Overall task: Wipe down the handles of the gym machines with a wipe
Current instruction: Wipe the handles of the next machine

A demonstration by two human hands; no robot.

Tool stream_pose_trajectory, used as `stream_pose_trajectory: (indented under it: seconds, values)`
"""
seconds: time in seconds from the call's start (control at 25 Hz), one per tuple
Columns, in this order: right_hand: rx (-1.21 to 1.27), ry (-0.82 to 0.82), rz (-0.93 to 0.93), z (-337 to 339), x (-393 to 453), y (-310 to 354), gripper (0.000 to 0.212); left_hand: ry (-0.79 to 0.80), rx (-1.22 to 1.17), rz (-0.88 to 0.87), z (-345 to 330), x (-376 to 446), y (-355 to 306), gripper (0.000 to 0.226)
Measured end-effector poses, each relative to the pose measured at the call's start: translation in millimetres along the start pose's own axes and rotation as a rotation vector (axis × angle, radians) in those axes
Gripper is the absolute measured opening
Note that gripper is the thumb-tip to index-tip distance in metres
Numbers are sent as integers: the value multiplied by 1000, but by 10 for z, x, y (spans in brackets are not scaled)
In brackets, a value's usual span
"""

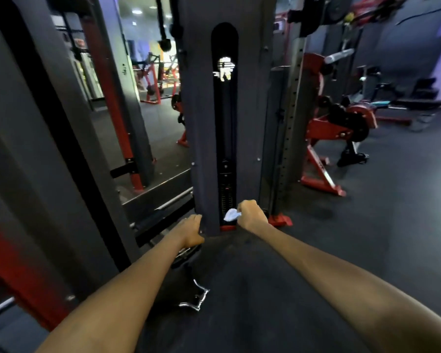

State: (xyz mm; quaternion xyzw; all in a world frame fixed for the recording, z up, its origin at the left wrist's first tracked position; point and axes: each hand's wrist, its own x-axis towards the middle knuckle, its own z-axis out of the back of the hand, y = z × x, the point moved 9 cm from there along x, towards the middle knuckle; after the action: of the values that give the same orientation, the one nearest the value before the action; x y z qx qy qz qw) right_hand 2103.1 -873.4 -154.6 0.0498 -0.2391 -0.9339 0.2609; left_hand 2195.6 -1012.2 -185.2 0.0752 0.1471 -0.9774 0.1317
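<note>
My right hand grips a crumpled white wipe, low in front of the base of the dark weight-stack column. My left hand reaches down beside the column's lower left edge, just above a black handle attachment on the floor; its fingers are curled, and I cannot make out whether they hold anything. A chrome double-grip handle lies on the floor nearer to me, between my forearms.
Grey and red uprights of a rack stand close on the left. A perforated steel post rises right of the column. Red plate-loaded machines and a bench sit to the right on dark rubber flooring.
</note>
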Motion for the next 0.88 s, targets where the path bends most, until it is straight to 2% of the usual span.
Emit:
stream_pose_trajectory:
  seconds: [0.24, 0.48, 0.6, 0.88]
  values:
    - [-59, -52, -219, 360, 142, -1283, 17, 113, 1, -136, -354, 945, -1034, 77]
    - [-69, -99, -450, 781, 306, -2523, 19, 190, 126, -387, -627, 1958, -2285, 67]
    - [-66, -179, -593, 1103, 384, -3170, 15, 230, 172, -523, -688, 2452, -2957, 67]
    - [-25, -402, -899, 1826, 93, -4352, 20, 314, 246, -820, -913, 3187, -4564, 65]
